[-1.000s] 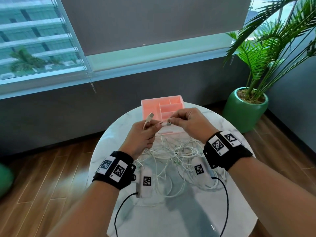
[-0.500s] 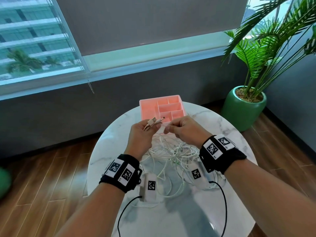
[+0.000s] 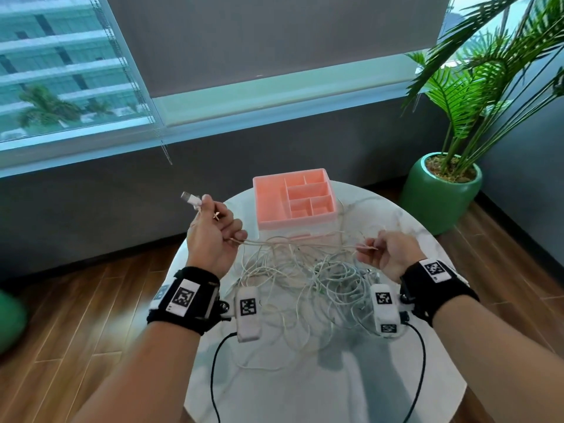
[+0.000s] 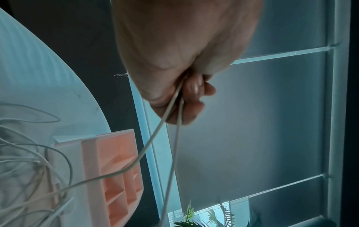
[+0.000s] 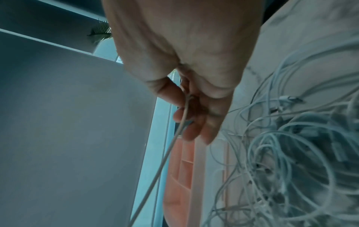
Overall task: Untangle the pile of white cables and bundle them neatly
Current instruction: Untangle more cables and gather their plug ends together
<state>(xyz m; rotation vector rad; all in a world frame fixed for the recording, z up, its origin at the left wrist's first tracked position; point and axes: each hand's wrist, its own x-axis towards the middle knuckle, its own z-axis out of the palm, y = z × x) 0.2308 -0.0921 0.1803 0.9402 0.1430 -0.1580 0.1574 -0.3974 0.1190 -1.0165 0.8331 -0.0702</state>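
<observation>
Both hands (image 3: 213,236) (apart) on cable (image 3: 305,246)

Daylight is coming through the window (image 3: 70,74) at the far left, washing that pane in a pale blue-green glare. It is lighting the marble counter (image 3: 406,236) evenly, and the white cables (image 3: 308,279) are casting soft grey shadows toward its near edge. The head view is bending straight lines near its borders, so the window frame is curving. The left hand (image 3: 213,236) and right hand (image 3: 387,251) are smearing slightly with motion. Both wrist views are looking dim and teal-tinted, with the palms (image 4: 174,46) close and out of focus; in the right wrist view the cables are blurring toward the right edge.
</observation>
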